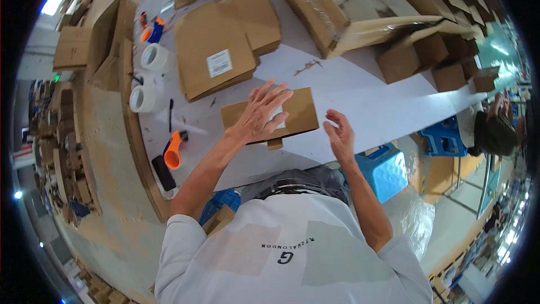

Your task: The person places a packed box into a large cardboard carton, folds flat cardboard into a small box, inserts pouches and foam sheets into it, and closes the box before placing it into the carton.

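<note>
A small brown cardboard box (pixel 305 110) lies on the white tabletop right in front of me, with a small flap sticking out at its near side. My left hand (pixel 263 111) rests flat on its top, fingers stretched out. Under that hand a white label (pixel 277 117) shows in part. Just off the box's right end, my right hand (pixel 341 136) hovers with thumb and fingers apart, holding nothing.
Flat cardboard pieces (pixel 197 39) are stacked beyond the box. Left are tape rolls (pixel 156 58), an orange tape dispenser (pixel 174 152), a black pen (pixel 171 115) and a phone-like black object (pixel 163 173). A large open carton (pixel 315 14) stands far right; a blue stool (pixel 385 173) is below right.
</note>
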`<state>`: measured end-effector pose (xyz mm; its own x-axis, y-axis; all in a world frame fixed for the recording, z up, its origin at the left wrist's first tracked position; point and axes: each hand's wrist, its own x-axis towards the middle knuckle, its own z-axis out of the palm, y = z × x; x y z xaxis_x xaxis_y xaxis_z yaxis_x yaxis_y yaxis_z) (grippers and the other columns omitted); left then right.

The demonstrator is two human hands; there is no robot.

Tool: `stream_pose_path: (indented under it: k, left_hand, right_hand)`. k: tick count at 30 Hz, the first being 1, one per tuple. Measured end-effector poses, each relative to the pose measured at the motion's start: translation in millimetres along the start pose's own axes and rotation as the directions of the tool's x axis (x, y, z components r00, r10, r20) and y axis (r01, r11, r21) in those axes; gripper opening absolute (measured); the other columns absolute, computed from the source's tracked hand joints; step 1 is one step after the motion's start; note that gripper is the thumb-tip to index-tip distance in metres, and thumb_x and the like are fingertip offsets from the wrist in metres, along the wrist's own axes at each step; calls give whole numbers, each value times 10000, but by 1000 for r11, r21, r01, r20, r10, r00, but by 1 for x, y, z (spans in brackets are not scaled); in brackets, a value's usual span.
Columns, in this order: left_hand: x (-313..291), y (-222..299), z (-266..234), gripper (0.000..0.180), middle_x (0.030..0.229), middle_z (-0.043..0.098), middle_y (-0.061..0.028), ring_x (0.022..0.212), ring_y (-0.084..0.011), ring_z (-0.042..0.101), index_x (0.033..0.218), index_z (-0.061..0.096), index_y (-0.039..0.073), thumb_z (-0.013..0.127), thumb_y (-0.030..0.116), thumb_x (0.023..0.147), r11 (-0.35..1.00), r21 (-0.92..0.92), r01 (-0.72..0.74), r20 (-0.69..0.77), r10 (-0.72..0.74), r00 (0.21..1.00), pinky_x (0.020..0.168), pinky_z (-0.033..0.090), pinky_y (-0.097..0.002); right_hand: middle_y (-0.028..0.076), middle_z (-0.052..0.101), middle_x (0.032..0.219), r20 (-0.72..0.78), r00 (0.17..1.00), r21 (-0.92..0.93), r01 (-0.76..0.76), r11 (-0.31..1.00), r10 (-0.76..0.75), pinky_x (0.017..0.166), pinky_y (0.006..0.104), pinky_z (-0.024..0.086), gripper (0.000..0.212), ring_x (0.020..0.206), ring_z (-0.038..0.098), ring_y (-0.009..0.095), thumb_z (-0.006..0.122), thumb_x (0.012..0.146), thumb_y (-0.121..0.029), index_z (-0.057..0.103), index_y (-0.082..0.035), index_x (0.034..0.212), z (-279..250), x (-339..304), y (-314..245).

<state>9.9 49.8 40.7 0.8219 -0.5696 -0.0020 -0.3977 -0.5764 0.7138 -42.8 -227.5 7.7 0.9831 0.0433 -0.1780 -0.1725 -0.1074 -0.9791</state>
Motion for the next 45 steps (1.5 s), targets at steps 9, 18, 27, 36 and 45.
stream_pose_path:
  k: [9,18,27,36,45]
  left_hand:
    - [-38,-17,8,561,1560,286,-112,1440,-395,212,1506,335,232,502,288,973,819,513,255,-176,-190,966,1110,187,-629]
    - [24,-4,27,710,1528,338,-122,1377,-398,322,1498,334,217,601,316,847,885,450,115,-238,-5,971,1030,296,-590]
    - [18,-6,33,564,1546,295,-135,1375,-436,303,1523,301,222,431,327,984,853,483,196,-162,-133,978,1066,230,-664]
    - [24,0,32,547,1544,297,-131,1379,-395,308,1509,342,207,444,284,977,850,476,226,-166,-166,972,1085,213,-642]
    - [25,8,28,539,1558,281,-118,1393,-400,284,1514,332,215,432,240,985,860,436,264,-151,-219,964,1105,185,-663]
  right_hand:
    - [122,665,1040,325,854,-341,506,792,-406,834,397,520,246,971,628,324,718,776,6,663,-53,1008,54,17,-60]
    - [82,578,806,671,606,-490,795,358,-427,714,420,482,140,821,588,282,693,687,-130,615,-104,800,49,59,-25]
    - [56,539,889,703,448,-420,888,185,-553,787,384,452,168,924,543,235,686,743,-205,560,-108,799,47,51,-22]
    - [109,564,843,595,647,-381,749,542,-477,722,450,480,92,821,584,320,625,822,-119,548,-70,834,10,11,-32]
    - [112,638,934,454,888,-649,385,656,-71,683,425,524,419,839,658,297,685,840,-211,532,-124,1220,-52,-33,-8]
